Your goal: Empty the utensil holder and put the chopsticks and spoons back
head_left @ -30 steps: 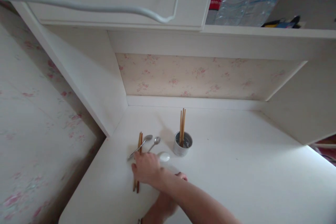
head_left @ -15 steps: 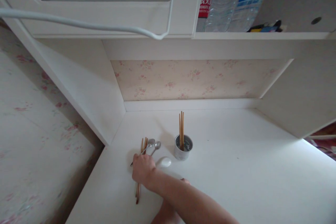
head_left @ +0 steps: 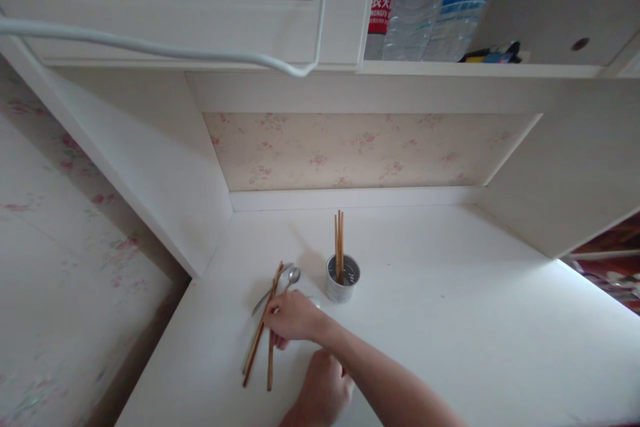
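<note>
My right hand (head_left: pixel 291 315) is closed on wooden chopsticks (head_left: pixel 270 368) on the left of the white desk. How many its fingers hold is hidden. More chopsticks (head_left: pixel 254 350) slant beside its fingertips. Just beyond the knuckles lie metal spoons, one with its bowl (head_left: pixel 294 275) showing. A white spoon (head_left: pixel 314 301) is mostly covered by my right wrist. My left hand (head_left: pixel 326 383) is curled into a fist below the right forearm; what its fingers hold, if anything, is hidden. Behind my hands stands a grey perforated metal cup (head_left: pixel 341 292) with several chopsticks (head_left: pixel 339 247) upright in it.
White side panels (head_left: pixel 150 160) and a low back ledge (head_left: pixel 350 199) bound the desk (head_left: pixel 425 347). Overhead is a shelf with plastic bottles (head_left: pixel 415 20). A white cable (head_left: pixel 200 53) hangs in front of the cabinet.
My right hand has moved slightly right and toward me, and the chopsticks have fanned apart. My left hand shows more fully below the right forearm. The view has shifted slightly.
</note>
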`<action>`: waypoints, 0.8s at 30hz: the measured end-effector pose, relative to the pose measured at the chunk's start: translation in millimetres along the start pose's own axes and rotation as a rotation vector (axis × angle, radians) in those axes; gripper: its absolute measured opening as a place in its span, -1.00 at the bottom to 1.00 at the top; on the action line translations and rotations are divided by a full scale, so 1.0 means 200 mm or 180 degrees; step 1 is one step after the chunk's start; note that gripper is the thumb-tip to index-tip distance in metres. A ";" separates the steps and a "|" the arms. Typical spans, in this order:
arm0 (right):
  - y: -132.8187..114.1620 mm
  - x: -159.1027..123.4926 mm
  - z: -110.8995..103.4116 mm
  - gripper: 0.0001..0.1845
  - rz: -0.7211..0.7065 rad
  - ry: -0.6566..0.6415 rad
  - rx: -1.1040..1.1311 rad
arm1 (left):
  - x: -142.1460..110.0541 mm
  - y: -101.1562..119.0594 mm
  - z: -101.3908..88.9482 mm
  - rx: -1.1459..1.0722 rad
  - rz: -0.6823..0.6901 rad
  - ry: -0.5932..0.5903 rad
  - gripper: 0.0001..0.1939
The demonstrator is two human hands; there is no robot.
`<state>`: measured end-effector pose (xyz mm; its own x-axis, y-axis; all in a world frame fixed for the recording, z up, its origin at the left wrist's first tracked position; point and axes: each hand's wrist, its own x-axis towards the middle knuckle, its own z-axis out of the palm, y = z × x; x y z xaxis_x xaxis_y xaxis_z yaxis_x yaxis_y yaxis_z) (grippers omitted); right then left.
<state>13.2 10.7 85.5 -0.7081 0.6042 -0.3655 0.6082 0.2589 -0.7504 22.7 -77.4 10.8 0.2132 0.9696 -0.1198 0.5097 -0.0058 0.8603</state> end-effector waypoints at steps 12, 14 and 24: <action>0.11 -0.43 -0.19 -0.47 -0.0369 0.1029 0.2336 | 0.00 -0.05 0.06 0.0441 0.0259 0.0275 -0.79; 0.11 -0.48 -0.29 -0.19 -0.0687 0.1543 0.2600 | -0.01 -0.03 0.04 0.0296 0.0340 0.0214 -0.80; 0.30 -0.42 -0.75 -0.61 -0.0304 0.3210 0.2120 | -0.02 -0.01 0.02 0.0277 0.0332 0.0176 -0.81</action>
<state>163.9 87.6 153.1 0.0379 0.9963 0.0775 0.0550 0.0754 -0.9956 25.1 -82.2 8.0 0.2238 0.9746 -0.0026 0.5582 -0.1260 0.8201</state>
